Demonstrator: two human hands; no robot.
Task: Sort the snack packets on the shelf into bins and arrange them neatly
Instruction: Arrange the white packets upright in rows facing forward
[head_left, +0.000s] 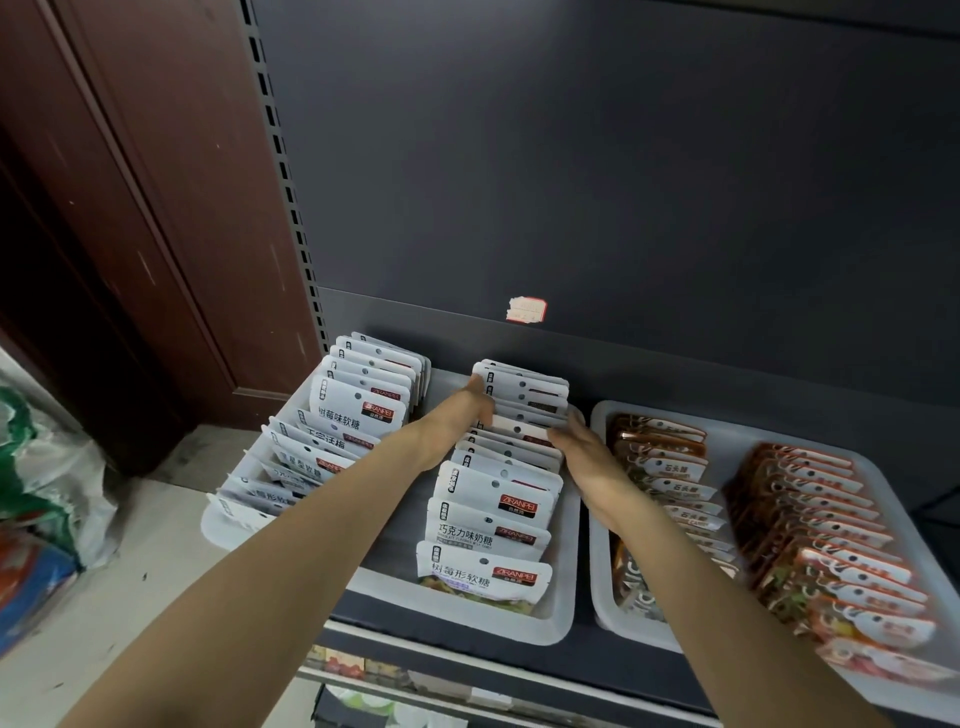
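Note:
A white bin (563, 618) on the dark shelf holds two rows of white snack packets standing on edge. My left hand (460, 415) grips the left side of the right row's packets (519, 431) near its middle, fingers curled in among them. My right hand (576, 441) grips the same packets from the right side. The left row of white packets (337, 415) leans unevenly, several at an angle. A second white bin (602, 608) to the right holds two rows of orange-brown packets (815, 499) overlapping in neat lines.
The shelf's dark back panel (623, 182) carries a small price sticker (527, 310). A brown wooden door frame (130, 208) stands to the left. Plastic bags (47, 467) lie on the floor at left. A lower shelf (395, 675) with more goods shows below.

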